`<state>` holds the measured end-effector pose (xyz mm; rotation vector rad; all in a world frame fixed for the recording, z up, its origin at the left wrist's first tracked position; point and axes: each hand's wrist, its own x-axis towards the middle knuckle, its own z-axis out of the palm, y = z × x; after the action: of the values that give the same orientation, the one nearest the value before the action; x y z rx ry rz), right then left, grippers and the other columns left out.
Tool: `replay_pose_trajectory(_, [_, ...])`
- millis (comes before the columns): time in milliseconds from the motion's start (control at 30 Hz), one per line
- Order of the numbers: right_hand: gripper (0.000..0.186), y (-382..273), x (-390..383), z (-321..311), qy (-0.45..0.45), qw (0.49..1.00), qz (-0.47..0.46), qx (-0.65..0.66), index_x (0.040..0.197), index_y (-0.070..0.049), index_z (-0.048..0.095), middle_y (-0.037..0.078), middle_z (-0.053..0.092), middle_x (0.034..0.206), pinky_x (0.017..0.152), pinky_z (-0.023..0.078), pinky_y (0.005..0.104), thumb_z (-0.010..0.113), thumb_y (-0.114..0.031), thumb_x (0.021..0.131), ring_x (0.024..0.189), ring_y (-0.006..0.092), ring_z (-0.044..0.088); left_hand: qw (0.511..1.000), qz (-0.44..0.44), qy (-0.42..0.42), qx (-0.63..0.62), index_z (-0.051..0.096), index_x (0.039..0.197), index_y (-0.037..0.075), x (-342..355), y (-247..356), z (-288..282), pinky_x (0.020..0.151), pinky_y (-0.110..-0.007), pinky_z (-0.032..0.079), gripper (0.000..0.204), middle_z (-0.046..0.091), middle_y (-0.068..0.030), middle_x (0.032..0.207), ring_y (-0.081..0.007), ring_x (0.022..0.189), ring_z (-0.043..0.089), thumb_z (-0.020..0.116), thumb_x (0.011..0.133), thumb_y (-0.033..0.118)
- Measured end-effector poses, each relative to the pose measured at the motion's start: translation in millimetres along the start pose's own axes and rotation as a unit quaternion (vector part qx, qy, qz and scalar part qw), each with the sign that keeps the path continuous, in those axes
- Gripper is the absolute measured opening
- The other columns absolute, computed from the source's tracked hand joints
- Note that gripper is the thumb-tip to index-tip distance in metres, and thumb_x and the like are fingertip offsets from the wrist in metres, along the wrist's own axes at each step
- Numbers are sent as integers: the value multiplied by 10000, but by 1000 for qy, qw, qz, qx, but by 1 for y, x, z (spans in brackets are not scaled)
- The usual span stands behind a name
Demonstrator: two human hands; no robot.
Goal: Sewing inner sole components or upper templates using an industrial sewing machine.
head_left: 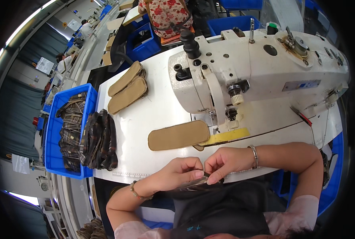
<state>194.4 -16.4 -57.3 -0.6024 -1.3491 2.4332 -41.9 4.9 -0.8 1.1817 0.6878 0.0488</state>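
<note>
My left hand [182, 172] and my right hand [227, 162] meet at the front edge of the white sewing table, both closed in a pinch. Between them is a dark fabric piece with a zipper [199, 183], its toothed strip showing just below my fingertips. Most of that piece is hidden by my hands and blends into my dark apron. Just beyond my hands lies a tan oblong pad [179, 136] with rounded ends, over the tip of another one. The sewing machine [261, 75] stands behind it, its needle area near the pad's right end.
Stacked tan pads [127, 95] lie at the table's far left. A blue bin [90, 95] of folded plaid pieces [71, 131] stands at the left edge, with more plaid fabric [100, 139] beside it. Red-handled tweezers [303, 116] rest by the machine. A person in floral clothing [167, 18] sits beyond.
</note>
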Motion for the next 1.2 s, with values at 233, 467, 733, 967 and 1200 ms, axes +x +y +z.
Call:
replay_pose_trajectory(233, [150,-6,-6,-8,-162,986,41,-12,904,-9,679,-22,627,851,706,450,211,738,-147,894,797,32,550,991,114,22,67,561,877,24,-24,14,11,639,-203,374,190,462,41,769,-29,718,418,583,1003,165])
replay_pose_trajectory(467, [239,-12,-5,0,-101,994,8,-38,843,-46,644,-59,596,767,660,418,208,711,-262,920,736,21,506,1000,8,2,-15,589,902,27,-4,-13,8,633,-192,391,183,549,50,781,-19,730,464,615,990,185])
replay_pose_trajectory(733, [153,-14,-7,-7,-148,987,7,-54,908,-10,676,-25,648,811,686,463,215,744,-146,890,757,29,555,996,89,14,0,585,879,28,-7,-6,23,636,-203,383,188,540,38,805,-31,719,446,616,987,179])
replay_pose_trajectory(967, [210,-14,-11,-11,-98,990,-8,-103,935,-12,702,-11,691,837,684,464,204,771,-197,866,740,32,581,989,117,77,-54,566,884,53,-11,-8,15,684,-213,392,194,523,37,804,-45,749,461,578,1007,203])
replay_pose_trajectory(1200, [189,-11,-5,-2,94,994,-52,-6,916,-18,710,18,693,823,620,527,211,795,-164,831,710,49,618,975,79,180,-101,544,995,55,-6,-4,10,751,-220,422,279,563,7,904,-60,829,503,540,1019,333])
